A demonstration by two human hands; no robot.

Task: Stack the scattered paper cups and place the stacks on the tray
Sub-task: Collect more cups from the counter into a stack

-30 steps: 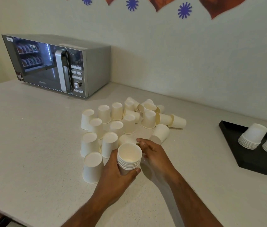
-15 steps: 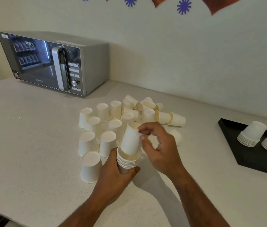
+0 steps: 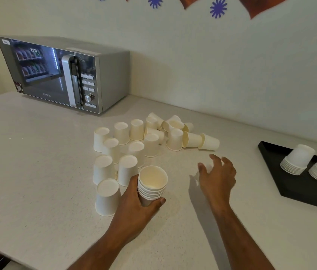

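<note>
The pale countertop (image 3: 37, 172) carried scattered paper cups (image 3: 136, 141) at frame centre. The left hand (image 3: 136, 209) gripped a nested cup stack (image 3: 151, 184), mouths upward; the right hand (image 3: 219, 176) hovered spread, empty.

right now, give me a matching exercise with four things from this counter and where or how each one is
Things:
1. microwave
2. black tray
3. held stack of cups
4. right hand

States:
a. open, spread above the counter
b. mouth up, gripped in the left hand
c. at the far left by the wall
d. carrying two upside-down stacks at the right edge

Pairs: 1-c, 2-d, 3-b, 4-a
</note>
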